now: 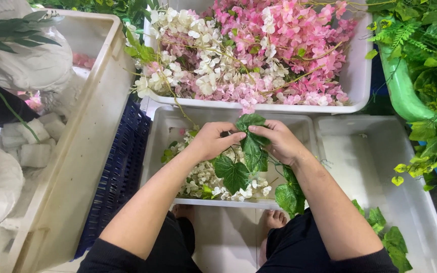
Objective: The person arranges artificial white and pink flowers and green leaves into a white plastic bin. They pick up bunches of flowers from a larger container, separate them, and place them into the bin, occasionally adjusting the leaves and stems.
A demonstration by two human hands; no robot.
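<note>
Floor: pale tiles (228, 237), crowded with white tubs (360, 81).
Left hand (211, 140): fingers pinching the leafy vine (251, 149).
Right hand (279, 139): fingers pinching the same vine, above the middle tub's (307, 126) far edge.

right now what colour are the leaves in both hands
Green, clearest in the head view: the leaves held between the left hand and right hand.

A pale tiled floor (226, 237) carries everything here. On it stands a white tub (178, 126) just in front of the bare feet (274, 220), with another white tub (380, 167) touching its right side. Behind them sits a larger white tray (357, 81). To the left, a blue plastic crate (122, 172) stands squeezed between the middle tub and a long cream bin (84, 146). A green tub (403, 91) sits at the far right.
</note>
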